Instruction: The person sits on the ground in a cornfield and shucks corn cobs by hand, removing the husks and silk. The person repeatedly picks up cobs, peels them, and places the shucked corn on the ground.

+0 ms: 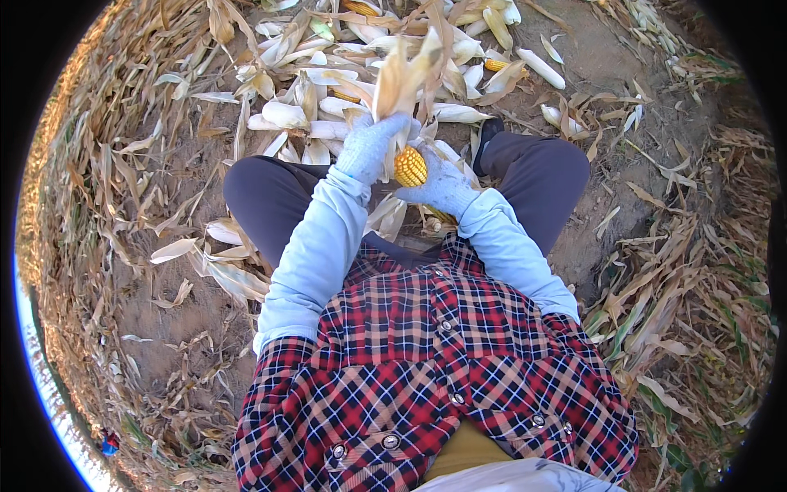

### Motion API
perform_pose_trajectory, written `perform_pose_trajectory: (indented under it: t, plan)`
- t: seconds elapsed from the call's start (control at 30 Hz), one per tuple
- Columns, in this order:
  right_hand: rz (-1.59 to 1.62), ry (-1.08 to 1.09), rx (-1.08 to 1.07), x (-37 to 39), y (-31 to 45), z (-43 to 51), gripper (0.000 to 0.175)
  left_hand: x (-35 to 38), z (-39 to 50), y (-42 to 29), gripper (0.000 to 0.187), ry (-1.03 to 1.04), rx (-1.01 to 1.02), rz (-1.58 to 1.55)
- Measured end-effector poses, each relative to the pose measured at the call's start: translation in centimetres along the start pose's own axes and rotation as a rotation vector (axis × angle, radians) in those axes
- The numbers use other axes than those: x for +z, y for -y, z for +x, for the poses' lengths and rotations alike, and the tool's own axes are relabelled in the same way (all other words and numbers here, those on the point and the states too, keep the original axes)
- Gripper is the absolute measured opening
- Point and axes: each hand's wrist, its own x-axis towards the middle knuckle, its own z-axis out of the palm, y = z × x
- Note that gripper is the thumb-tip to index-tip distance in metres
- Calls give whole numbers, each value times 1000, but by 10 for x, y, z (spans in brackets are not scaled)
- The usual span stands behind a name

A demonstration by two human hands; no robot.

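Note:
Before my crossed legs I hold an ear of yellow corn with dry husk about its far side. My right hand, in a light grey knitted glove, is wrapped around the ear, its thumb towards me. My left hand, gloved alike, grips the pale dry husk, whose leaves stick up and away above the fist. The far part of the ear is hidden by the fingers and husk. Just below my right hand, part of another yellow ear shows near my lap among loose husks.
Beyond my hands lies a heap of corn ears in pale husks, a few showing yellow kernels. Loose husks lie beside my left knee. Dry stalks and leaves cover the bare soil on the right.

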Motion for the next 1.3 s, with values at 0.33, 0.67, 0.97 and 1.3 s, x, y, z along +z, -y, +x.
perform_pose_trajectory:
  t: [0.33, 0.67, 0.97, 1.3]
  plan:
    - [39, -36, 3, 11, -11, 11, 112, -3, 16, -9, 29, -6, 131, -412]
    - [1042, -25, -95, 18, 10, -2, 68, 9, 29, -19, 36, 68, 267, -794]
    - [2013, 284, 229, 54, -12, 5, 55, 21, 27, -26, 35, 490, 131, -1250]
    - [2094, -336, 202, -38, -89, 78, 61, -82, 55, 73, 58, -264, 21, 234]
